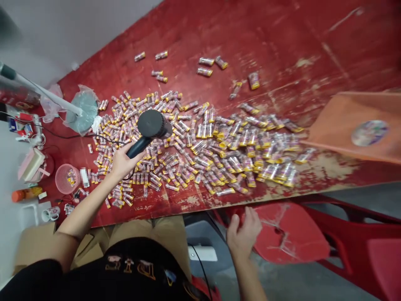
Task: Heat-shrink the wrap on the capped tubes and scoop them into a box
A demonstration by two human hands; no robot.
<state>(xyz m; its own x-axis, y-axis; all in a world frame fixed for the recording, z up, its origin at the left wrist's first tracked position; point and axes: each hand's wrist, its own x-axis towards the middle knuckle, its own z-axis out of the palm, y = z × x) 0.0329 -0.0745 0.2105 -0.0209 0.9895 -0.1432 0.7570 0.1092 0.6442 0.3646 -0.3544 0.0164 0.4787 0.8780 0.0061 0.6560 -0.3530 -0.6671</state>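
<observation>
My left hand (123,161) is wrapped round the handle of a black hair dryer (151,124), which is held above a wide spread of small clear-wrapped packs with yellow ends (206,163). A thin dark cord trails left from near the handle. The packs lie on a worn red table (291,50), standing close together on the left and heaped loosely toward the right. Off the table's front edge, my right hand (244,232) hangs with thumb and fingers apart and nothing in it, above a red stool seat (291,234).
An orange bin (338,121) lies at the right, its mouth by the packs. To the left stand a pink basket (67,179) with some packs, a lamp base (82,112) wrapped in plastic, a mug (50,214) and a cardboard box (34,244). Several packs lie scattered farther back.
</observation>
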